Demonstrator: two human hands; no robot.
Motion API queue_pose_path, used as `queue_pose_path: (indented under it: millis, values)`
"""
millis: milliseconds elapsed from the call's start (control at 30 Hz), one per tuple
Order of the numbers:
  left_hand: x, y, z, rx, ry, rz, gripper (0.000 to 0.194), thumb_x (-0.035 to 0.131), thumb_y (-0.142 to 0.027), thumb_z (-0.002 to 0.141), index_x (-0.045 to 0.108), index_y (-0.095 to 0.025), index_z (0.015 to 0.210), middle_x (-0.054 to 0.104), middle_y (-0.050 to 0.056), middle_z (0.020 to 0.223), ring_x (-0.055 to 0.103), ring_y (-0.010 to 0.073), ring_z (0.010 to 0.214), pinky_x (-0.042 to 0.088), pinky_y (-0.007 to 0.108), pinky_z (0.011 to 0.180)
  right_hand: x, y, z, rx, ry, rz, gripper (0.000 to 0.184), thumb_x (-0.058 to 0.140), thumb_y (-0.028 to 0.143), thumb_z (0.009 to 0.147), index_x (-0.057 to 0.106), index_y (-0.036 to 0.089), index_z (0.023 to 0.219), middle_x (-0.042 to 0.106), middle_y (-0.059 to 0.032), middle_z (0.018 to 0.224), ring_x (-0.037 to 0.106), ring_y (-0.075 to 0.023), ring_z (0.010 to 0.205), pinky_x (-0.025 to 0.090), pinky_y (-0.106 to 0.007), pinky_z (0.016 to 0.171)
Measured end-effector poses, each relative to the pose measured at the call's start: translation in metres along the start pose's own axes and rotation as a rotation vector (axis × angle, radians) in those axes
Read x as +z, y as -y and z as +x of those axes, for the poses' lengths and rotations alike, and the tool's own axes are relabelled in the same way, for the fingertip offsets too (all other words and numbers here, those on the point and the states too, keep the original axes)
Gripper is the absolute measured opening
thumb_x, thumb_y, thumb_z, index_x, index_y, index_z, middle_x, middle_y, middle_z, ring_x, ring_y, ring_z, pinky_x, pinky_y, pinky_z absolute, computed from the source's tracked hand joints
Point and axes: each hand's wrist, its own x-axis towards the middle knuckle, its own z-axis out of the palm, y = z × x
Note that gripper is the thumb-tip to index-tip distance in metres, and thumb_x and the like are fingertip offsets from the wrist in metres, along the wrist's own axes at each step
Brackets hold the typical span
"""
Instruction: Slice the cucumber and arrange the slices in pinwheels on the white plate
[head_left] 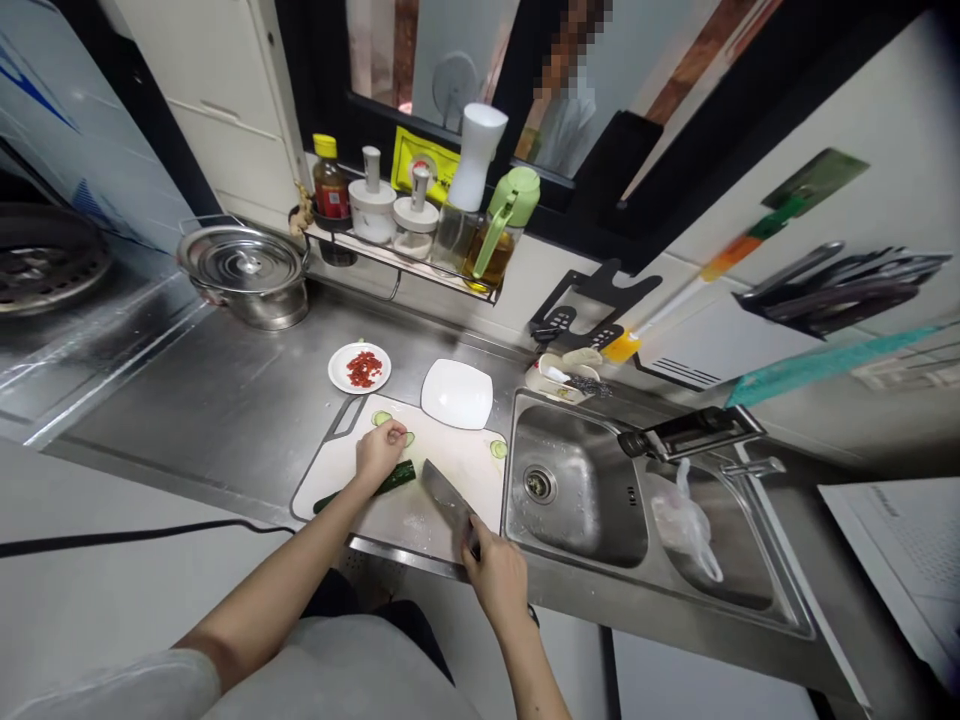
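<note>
A white cutting board point(450, 535) lies on the steel counter in front of me. My left hand point(379, 452) is over it, fingertips pinched on a thin cucumber slice point(409, 439). Below that wrist rests a dark green cucumber piece point(401, 477), partly hidden by my forearm. Wrapped around the handle of a wide-bladed kitchen knife point(444, 493), my right hand point(498, 572) is at the board's near right side. The blade points up and left, its tip just right of the cucumber's cut end. Other cucumber slices point(498, 450) lie at the board's right edge and upper left.
Behind the board are a white square dish point(457, 393) and a small plate point(337, 381) of chopped red pieces point(365, 369). The double sink point(577, 500) is to the right, with a plastic bag point(684, 522). A lidded steel pot point(266, 300) stands left; seasoning bottles point(331, 190) line a shelf.
</note>
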Motion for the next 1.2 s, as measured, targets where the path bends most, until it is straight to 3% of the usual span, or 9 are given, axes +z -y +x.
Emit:
queue_pose_path:
  millis: [133,300,533,700,767,900,967,1200]
  values:
    - [-0.008,0.01,0.021,-0.062,-0.089,0.108,0.014,0.06,-0.034,0.08,0.066,-0.029,0.09,0.071,-0.004,0.084,0.063,0.0172,0.084,0.039,0.03,0.079,0.003,-0.004,-0.001,0.025,0.004,0.023,0.038,0.048,0.032,0.093,0.058,0.023,0.128,0.074,-0.0075,0.091,0.069,-0.0197,0.088,0.041,-0.025,0.077]
    - [-0.009,0.017,0.037,-0.052,-0.107,0.188,0.02,0.055,-0.026,0.081,0.066,-0.028,0.098,0.071,-0.001,0.089,0.062,0.0201,0.091,0.038,0.032,0.084,0.005,-0.006,0.0,0.06,0.003,0.043,0.037,0.049,0.034,0.093,0.059,0.025,0.127,0.074,-0.0062,0.093,0.068,-0.019,0.089,0.041,-0.024,0.076]
    - [-0.005,0.025,0.039,0.067,-0.211,0.337,0.022,0.056,-0.029,0.081,0.068,-0.024,0.098,0.068,0.01,0.107,0.052,0.0319,0.107,0.035,0.045,0.091,0.008,-0.005,0.0,0.062,0.007,0.055,0.035,0.046,0.035,0.094,0.059,0.026,0.126,0.074,-0.005,0.093,0.069,-0.0177,0.087,0.041,-0.023,0.073]
    - [-0.01,0.025,0.029,0.132,-0.248,0.261,0.024,0.056,-0.033,0.083,0.069,-0.023,0.1,0.068,0.011,0.108,0.053,0.0327,0.106,0.037,0.048,0.09,0.01,-0.001,-0.001,0.087,0.047,0.065,0.035,0.039,0.03,0.097,0.056,0.024,0.127,0.074,-0.0066,0.091,0.069,-0.0193,0.086,0.041,-0.025,0.072]
    - [-0.012,0.025,0.018,0.224,-0.206,0.211,0.023,0.055,-0.032,0.084,0.069,-0.023,0.099,0.068,0.01,0.108,0.055,0.0291,0.104,0.04,0.045,0.091,0.008,0.004,0.0,0.106,0.069,0.086,0.036,0.033,0.028,0.099,0.054,0.022,0.128,0.074,-0.0076,0.09,0.069,-0.0196,0.085,0.041,-0.025,0.07]
    - [-0.013,0.033,-0.013,0.57,0.006,0.105,0.021,0.052,-0.032,0.089,0.07,-0.024,0.094,0.069,0.005,0.101,0.06,0.0203,0.098,0.046,0.036,0.091,-0.002,0.017,0.004,0.108,0.113,0.148,0.038,0.027,0.033,0.101,0.053,0.021,0.126,0.073,-0.0088,0.091,0.069,-0.0206,0.085,0.039,-0.026,0.068]
    - [-0.013,0.039,-0.027,0.68,0.054,0.088,0.022,0.052,-0.034,0.09,0.071,-0.024,0.095,0.07,0.005,0.1,0.061,0.0188,0.097,0.048,0.035,0.09,-0.008,0.024,0.005,0.083,0.132,0.167,0.038,0.026,0.035,0.101,0.053,0.022,0.124,0.073,-0.0086,0.09,0.069,-0.0212,0.086,0.038,-0.026,0.068]
    - [-0.013,0.048,-0.04,0.743,0.116,0.17,0.025,0.05,-0.035,0.093,0.072,-0.025,0.101,0.07,0.007,0.103,0.062,0.0191,0.097,0.05,0.036,0.089,-0.016,0.049,0.01,0.013,0.223,0.181,0.036,0.026,0.034,0.101,0.054,0.022,0.119,0.072,-0.0088,0.091,0.067,-0.0214,0.088,0.037,-0.027,0.071]
